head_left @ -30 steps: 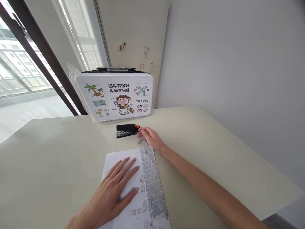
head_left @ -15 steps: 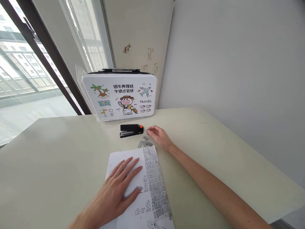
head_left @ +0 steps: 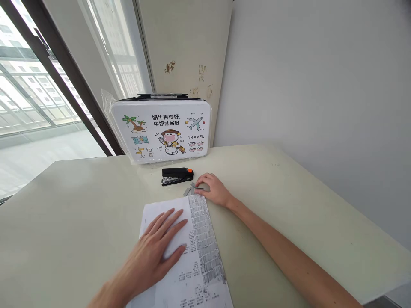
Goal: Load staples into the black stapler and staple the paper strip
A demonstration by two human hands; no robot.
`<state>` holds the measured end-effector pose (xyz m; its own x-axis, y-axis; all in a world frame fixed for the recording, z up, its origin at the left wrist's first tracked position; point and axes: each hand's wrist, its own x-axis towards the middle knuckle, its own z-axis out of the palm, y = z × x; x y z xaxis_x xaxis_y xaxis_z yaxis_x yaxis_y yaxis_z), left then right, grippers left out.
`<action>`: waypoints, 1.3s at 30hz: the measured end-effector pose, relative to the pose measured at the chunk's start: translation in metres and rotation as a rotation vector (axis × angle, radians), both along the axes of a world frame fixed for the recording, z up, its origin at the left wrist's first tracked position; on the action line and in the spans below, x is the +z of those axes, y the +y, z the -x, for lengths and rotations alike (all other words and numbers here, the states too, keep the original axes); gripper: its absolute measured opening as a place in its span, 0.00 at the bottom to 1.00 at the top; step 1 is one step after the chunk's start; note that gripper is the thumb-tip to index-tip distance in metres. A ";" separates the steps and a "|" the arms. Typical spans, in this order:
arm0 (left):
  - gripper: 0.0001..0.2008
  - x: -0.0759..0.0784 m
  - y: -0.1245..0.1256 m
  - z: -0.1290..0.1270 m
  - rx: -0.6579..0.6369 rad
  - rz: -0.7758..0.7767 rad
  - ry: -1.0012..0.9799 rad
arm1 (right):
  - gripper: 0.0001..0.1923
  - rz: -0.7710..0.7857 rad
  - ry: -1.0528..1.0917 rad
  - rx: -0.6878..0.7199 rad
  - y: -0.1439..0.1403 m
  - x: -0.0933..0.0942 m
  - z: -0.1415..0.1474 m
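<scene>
My left hand (head_left: pixel 154 252) lies flat, fingers spread, on a printed sheet of paper (head_left: pixel 195 256) at the table's near side. My right hand (head_left: pixel 213 188) reaches forward and rests its fingertips on a few grey staple strips (head_left: pixel 189 190) just beyond the paper's far edge. Whether it pinches a strip I cannot tell. A black stapler (head_left: pixel 176 176) with an orange tip lies a little beyond the strips, left of my right hand and apart from it.
A white cartoon-printed case (head_left: pixel 162 128) in clear plastic stands upright at the back of the cream table (head_left: pixel 282 196), against a stained wall panel. A large window is on the left, a grey wall on the right.
My right hand left the stapler's orange end, drew back right, then came down onto the staple strips. My left hand stayed on the paper.
</scene>
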<state>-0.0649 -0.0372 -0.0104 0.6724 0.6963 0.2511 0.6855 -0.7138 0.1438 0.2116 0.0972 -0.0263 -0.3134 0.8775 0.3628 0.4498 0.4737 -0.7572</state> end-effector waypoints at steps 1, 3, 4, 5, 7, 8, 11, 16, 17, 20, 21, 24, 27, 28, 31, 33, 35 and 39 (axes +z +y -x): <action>0.30 0.000 0.001 0.001 -0.001 -0.001 0.000 | 0.09 0.005 0.016 -0.010 0.000 0.000 0.001; 0.30 0.000 0.001 0.001 -0.005 -0.001 -0.008 | 0.11 0.021 0.063 -0.038 -0.001 -0.001 0.000; 0.30 0.000 0.001 0.001 -0.006 -0.001 -0.010 | 0.11 0.031 0.091 -0.056 -0.002 -0.001 -0.003; 0.30 0.000 0.001 0.001 -0.008 -0.001 -0.012 | 0.12 0.044 0.120 -0.077 -0.004 -0.001 -0.007; 0.30 0.001 0.001 0.002 -0.014 0.000 -0.011 | 0.14 0.073 0.174 -0.128 -0.010 -0.001 -0.019; 0.30 0.001 0.002 0.004 -0.012 -0.001 -0.017 | 0.15 0.088 0.196 -0.156 -0.014 -0.001 -0.028; 0.26 0.003 0.010 0.012 0.061 -0.027 -0.102 | 0.18 0.137 0.251 -0.238 -0.029 -0.001 -0.060; 0.24 0.002 0.032 0.036 0.320 -0.046 -0.209 | 0.20 0.208 0.324 -0.329 -0.055 0.002 -0.102; 0.26 0.001 0.036 0.040 0.348 -0.035 -0.205 | 0.21 0.218 0.333 -0.336 -0.058 0.003 -0.104; 0.29 -0.006 0.043 0.047 0.388 -0.012 -0.201 | 0.21 0.251 0.339 -0.320 -0.062 0.006 -0.101; 0.29 -0.008 0.043 0.048 0.390 -0.010 -0.204 | 0.21 0.262 0.336 -0.309 -0.062 0.007 -0.099; 0.28 -0.009 0.044 0.046 0.376 -0.004 -0.211 | 0.22 0.282 0.329 -0.287 -0.062 0.008 -0.096; 0.27 -0.003 0.044 0.044 0.415 0.040 -0.262 | 0.21 0.287 0.327 -0.283 -0.062 0.008 -0.096; 0.27 0.000 0.044 0.044 0.453 0.067 -0.294 | 0.21 0.287 0.326 -0.283 -0.062 0.007 -0.096; 0.25 0.006 0.044 0.045 0.592 0.143 -0.397 | 0.20 0.283 0.319 -0.280 -0.061 0.007 -0.097; 0.24 0.008 0.043 0.046 0.643 0.167 -0.430 | 0.20 0.278 0.313 -0.278 -0.061 0.006 -0.097; 0.23 0.009 0.043 0.046 0.649 0.171 -0.439 | 0.20 0.274 0.308 -0.274 -0.060 0.004 -0.097; 0.22 0.008 0.043 0.047 0.652 0.161 -0.464 | 0.20 0.263 0.299 -0.271 -0.057 0.001 -0.098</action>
